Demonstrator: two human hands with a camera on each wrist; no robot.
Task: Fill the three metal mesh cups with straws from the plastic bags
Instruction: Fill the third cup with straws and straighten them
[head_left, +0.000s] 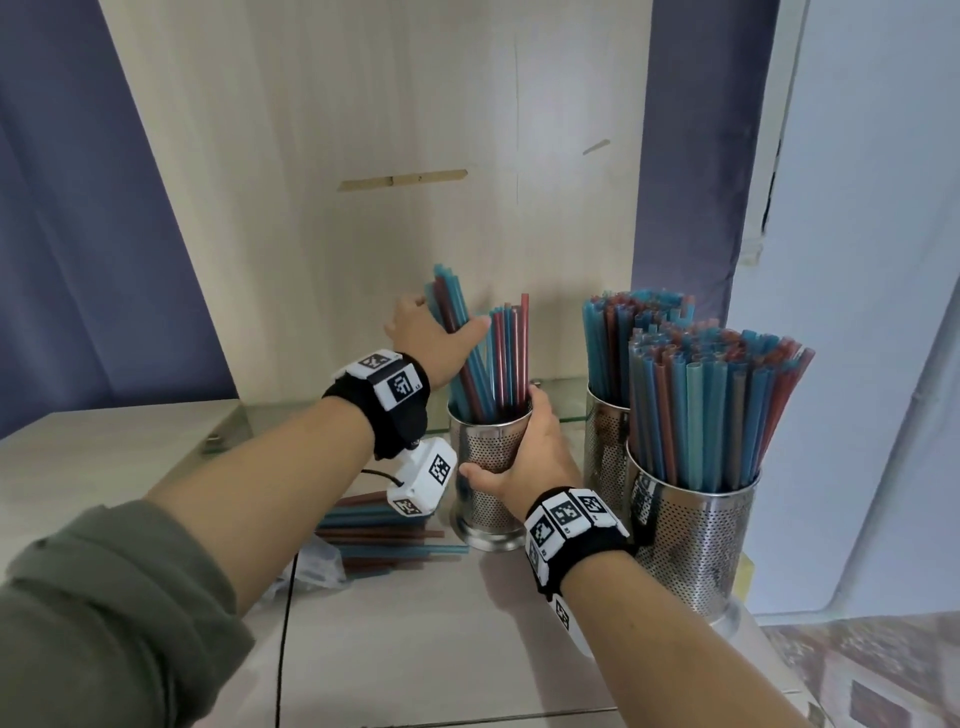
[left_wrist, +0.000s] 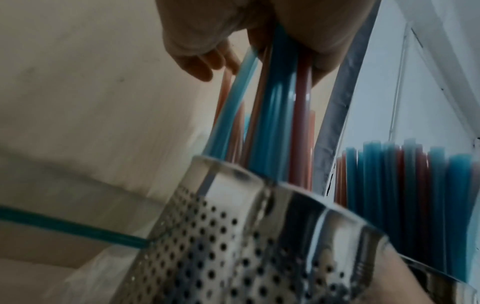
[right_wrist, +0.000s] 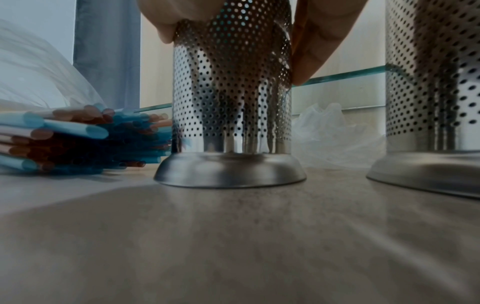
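Note:
Three perforated metal cups stand on the counter. The left cup (head_left: 485, 467) (right_wrist: 231, 86) (left_wrist: 233, 246) is partly filled with blue and red straws. My right hand (head_left: 519, 457) (right_wrist: 309, 51) grips its wall, thumb on one side and fingers on the other. My left hand (head_left: 431, 332) (left_wrist: 249, 41) grips a bunch of straws (head_left: 457, 332) (left_wrist: 272, 113) whose lower ends stand inside that cup. The other two cups (head_left: 696, 535) (head_left: 605, 441) at the right are packed full of straws. More straws (head_left: 379, 535) (right_wrist: 78, 139) lie in a plastic bag (head_left: 322, 561) left of the cup.
A wooden panel (head_left: 415, 130) rises close behind the cups, with a glass strip (right_wrist: 337, 76) along its base. A crumpled empty plastic bag (right_wrist: 335, 139) lies behind, between the cups. The counter edge runs at the right beside the full cups. A black cable (head_left: 284, 623) crosses the counter.

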